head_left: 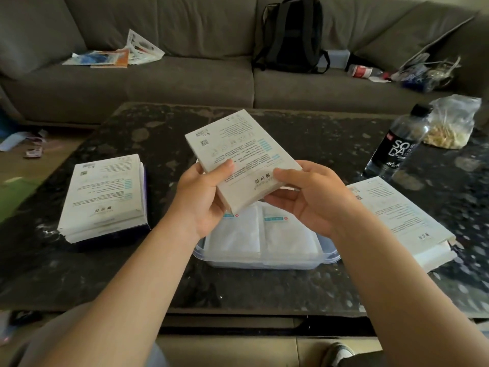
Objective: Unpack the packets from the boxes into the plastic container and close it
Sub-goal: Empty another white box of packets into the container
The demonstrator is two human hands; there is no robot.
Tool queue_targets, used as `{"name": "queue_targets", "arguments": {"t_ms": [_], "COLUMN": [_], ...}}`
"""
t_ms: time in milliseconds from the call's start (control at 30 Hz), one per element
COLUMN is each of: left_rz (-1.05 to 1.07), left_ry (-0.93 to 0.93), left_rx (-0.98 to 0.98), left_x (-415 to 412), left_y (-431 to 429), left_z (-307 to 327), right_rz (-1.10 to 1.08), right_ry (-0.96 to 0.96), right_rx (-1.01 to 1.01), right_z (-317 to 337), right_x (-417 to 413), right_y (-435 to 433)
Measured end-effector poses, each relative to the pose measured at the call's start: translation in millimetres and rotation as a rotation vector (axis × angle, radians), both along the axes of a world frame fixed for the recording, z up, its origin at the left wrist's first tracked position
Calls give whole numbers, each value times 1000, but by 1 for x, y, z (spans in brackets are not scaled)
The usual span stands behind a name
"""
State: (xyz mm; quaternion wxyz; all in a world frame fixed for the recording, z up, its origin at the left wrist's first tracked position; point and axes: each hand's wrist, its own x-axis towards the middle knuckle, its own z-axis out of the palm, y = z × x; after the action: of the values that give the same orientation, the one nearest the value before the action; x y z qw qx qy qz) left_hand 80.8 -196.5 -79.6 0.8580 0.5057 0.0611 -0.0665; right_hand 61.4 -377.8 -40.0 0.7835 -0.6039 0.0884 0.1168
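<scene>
The left hand [203,205] grips a white box [238,152] at its near left corner, thumb on top. The right hand [309,200] pinches its near right edge. A stack of boxes [103,197] sits left of the container [328,256]. The held box hangs tilted above the container, which holds what look like two white packets [264,231]. More boxes [402,221] and a bottle [397,147] sit right of it.

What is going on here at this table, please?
A person grips a white box with the left hand and right hand, above a plastic container on the dark table. White packets already lie inside the container, which has no lid on. One stack of boxes lies at the left, another stack at the right.
</scene>
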Motion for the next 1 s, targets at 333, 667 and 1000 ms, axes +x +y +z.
{"name": "queue_targets", "arguments": {"t_ms": [333,667,1000], "left_rz": [54,33,127], "left_ry": [-147,-155,-181], "left_rx": [74,45,61], "left_x": [-5,1,2], "left_y": [-7,0,1], "left_z": [-2,-5,-6], "right_rz": [-159,-106,-167], "right_ry": [-67,-125,-241], "right_rx": [-490,-453,-898], "right_z": [-10,-12,-10], "right_x": [4,18,19], "right_y": [29,27,33]}}
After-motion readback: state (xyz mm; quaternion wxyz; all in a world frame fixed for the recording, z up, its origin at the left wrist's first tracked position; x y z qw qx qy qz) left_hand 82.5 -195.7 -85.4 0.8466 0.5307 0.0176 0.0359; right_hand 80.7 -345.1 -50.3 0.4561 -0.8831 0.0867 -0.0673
